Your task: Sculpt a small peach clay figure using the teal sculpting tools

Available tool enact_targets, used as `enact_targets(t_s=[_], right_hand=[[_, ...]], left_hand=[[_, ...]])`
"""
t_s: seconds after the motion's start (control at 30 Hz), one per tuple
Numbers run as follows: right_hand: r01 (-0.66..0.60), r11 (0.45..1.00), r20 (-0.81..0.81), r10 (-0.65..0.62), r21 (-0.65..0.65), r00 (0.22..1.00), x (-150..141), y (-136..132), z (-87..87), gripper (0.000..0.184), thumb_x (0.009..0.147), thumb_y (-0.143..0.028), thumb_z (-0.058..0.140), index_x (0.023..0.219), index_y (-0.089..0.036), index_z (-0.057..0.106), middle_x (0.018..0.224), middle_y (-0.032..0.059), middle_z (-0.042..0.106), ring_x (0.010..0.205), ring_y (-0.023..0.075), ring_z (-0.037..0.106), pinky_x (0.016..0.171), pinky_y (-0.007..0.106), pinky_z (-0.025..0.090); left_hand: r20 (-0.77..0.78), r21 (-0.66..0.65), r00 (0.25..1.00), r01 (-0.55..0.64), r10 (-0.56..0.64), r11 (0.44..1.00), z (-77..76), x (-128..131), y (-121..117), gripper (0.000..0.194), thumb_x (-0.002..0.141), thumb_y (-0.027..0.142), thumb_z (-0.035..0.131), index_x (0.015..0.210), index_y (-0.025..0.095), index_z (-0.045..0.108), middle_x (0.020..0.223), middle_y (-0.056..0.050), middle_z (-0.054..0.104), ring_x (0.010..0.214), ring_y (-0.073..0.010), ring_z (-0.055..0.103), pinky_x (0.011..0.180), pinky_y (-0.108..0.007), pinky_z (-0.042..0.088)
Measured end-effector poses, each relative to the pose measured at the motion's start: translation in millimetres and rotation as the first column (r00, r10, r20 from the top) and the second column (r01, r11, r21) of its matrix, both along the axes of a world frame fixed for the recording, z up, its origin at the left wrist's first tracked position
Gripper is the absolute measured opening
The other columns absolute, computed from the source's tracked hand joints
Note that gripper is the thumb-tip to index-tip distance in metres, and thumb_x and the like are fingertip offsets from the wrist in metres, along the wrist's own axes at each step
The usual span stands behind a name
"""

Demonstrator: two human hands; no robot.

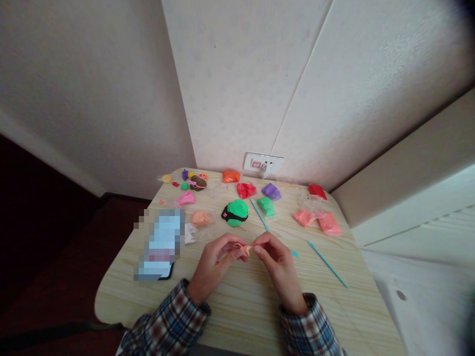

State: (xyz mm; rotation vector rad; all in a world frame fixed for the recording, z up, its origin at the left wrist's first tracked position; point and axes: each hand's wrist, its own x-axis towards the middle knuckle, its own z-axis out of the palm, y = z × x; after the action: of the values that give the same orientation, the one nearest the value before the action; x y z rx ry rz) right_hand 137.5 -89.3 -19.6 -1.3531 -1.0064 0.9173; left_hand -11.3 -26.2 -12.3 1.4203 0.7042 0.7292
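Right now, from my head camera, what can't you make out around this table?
All in the head view:
- Phone screen: unreadable, blurred into blocks.
- Pale peach piece: full shape partly covered by fingers of the left hand and right hand.
- Turquoise stick beyond the right hand: that hand may hide its near end.
- Plaid sleeves: cut off by the bottom edge.
- Wall socket: markings too small.

A pale table (241, 306) adjoins whitish walls (237, 89) above a dark reddish floor (59, 262).
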Motion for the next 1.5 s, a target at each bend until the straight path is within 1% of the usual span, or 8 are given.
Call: enact_targets(t_s=[0.4, 0.6, 0.7, 0.9, 1.1, 1.27, 1.37, 1.5], right_hand=[[0.042, 0.999, -0.026, -0.041, 0.028, 0.999, 1.1, -0.1, -0.7, 0.015, 0.08, -0.035, 0.064, 0.074, -0.022, 0.062, 0.068, -0.0014, 0.058, 0.065, 0.013, 0.051, 0.061, 0.025, 0.04], [0.084, 0.995, -0.022, -0.083, 0.051, 0.996, 0.5, -3.2, -1.8, 0.02, 0.084, -0.034, 0.059, 0.102, -0.024, 0.062, 0.079, -0.0003, 0.059, 0.068, 0.0135, 0.052, 0.063, 0.026, 0.041], [0.137, 0.989, 0.078, -0.142, 0.062, 0.987, -1.1, -4.8, -2.0, 0.013, 0.085, -0.033, 0.058, 0.092, -0.023, 0.062, 0.078, 0.0, 0.059, 0.07, 0.014, 0.052, 0.065, 0.026, 0.041], [0.0, 0.995, 0.318, -0.033, 0.101, 0.948, -8.6, -2.5, 3.7, 0.015, 0.084, -0.034, 0.061, 0.078, -0.02, 0.062, 0.071, 0.0009, 0.06, 0.066, 0.0149, 0.053, 0.062, 0.027, 0.043], [0.002, 0.99, 0.413, -0.061, 0.142, 0.909, -9.4, -1.1, 2.9, 0.014, 0.088, -0.027, 0.055, 0.079, -0.019, 0.061, 0.071, 0.0001, 0.06, 0.065, 0.0134, 0.054, 0.061, 0.025, 0.044], [-0.021, 0.99, 0.425, -0.041, 0.139, 0.904, -6.4, -2.7, 0.4, 0.013, 0.089, -0.025, 0.054, 0.078, -0.02, 0.061, 0.071, 0.0001, 0.061, 0.067, 0.0138, 0.056, 0.062, 0.025, 0.045], [-0.063, 0.99, 0.41, 0.006, 0.124, 0.912, -5.1, -3.2, 1.3, 0.014, 0.089, -0.025, 0.054, 0.077, -0.02, 0.06, 0.072, 0.0003, 0.062, 0.068, 0.0139, 0.057, 0.063, 0.024, 0.045], [-0.139, 0.984, 0.387, 0.088, 0.107, 0.918, -4.5, -3.5, 4.3, 0.015, 0.089, -0.026, 0.054, 0.077, -0.02, 0.061, 0.072, -0.0004, 0.062, 0.069, 0.0127, 0.058, 0.063, 0.022, 0.044]], left_hand=[[0.038, -0.051, 0.999, 0.019, -0.017, 0.999, 2.0, 1.6, 0.2, 0.009, 0.074, 0.024, 0.071, 0.074, 0.015, 0.069, 0.075, -0.005, 0.073, 0.073, -0.0179, 0.068, 0.075, -0.031, 0.056], [0.028, -0.007, 0.998, -0.058, 0.059, 0.998, -1.5, 0.2, 1.2, 0.014, 0.072, 0.028, 0.074, 0.071, 0.015, 0.068, 0.073, -0.005, 0.073, 0.071, -0.018, 0.068, 0.072, -0.03, 0.056], [0.033, 0.018, 0.99, -0.137, 0.137, 0.99, -3.8, -0.6, 3.3, 0.016, 0.073, 0.03, 0.073, 0.072, 0.015, 0.068, 0.074, -0.005, 0.073, 0.071, -0.0179, 0.068, 0.072, -0.03, 0.056], [0.042, 0.168, 0.982, -0.188, 0.183, 0.968, -7.2, -1.5, 3.8, 0.012, 0.076, 0.027, 0.071, 0.072, 0.016, 0.068, 0.075, -0.004, 0.072, 0.074, -0.017, 0.067, 0.071, -0.027, 0.055], [0.024, 0.196, 0.984, -0.175, 0.174, 0.965, -7.9, -1.6, 3.3, 0.01, 0.076, 0.024, 0.07, 0.071, 0.016, 0.07, 0.074, -0.004, 0.07, 0.075, -0.0174, 0.066, 0.071, -0.027, 0.053], [0.018, -0.015, 0.989, -0.148, 0.148, 0.989, -6.6, -0.6, 5.6, 0.009, 0.075, 0.023, 0.07, 0.081, 0.016, 0.071, 0.077, -0.003, 0.07, 0.075, -0.016, 0.066, 0.074, -0.026, 0.054], [0.075, -0.113, 0.995, -0.063, 0.072, 0.992, -5.1, 0.2, 5.4, 0.027, 0.073, 0.023, 0.073, 0.099, 0.019, 0.069, 0.089, -0.003, 0.07, 0.081, -0.0161, 0.065, 0.075, -0.026, 0.054], [0.101, 0.035, 0.995, 0.023, -0.026, 0.999, -1.2, -0.5, 4.9, 0.014, 0.077, 0.022, 0.069, 0.09, 0.02, 0.074, 0.096, -0.005, 0.067, 0.09, -0.0175, 0.062, 0.082, -0.028, 0.051]])
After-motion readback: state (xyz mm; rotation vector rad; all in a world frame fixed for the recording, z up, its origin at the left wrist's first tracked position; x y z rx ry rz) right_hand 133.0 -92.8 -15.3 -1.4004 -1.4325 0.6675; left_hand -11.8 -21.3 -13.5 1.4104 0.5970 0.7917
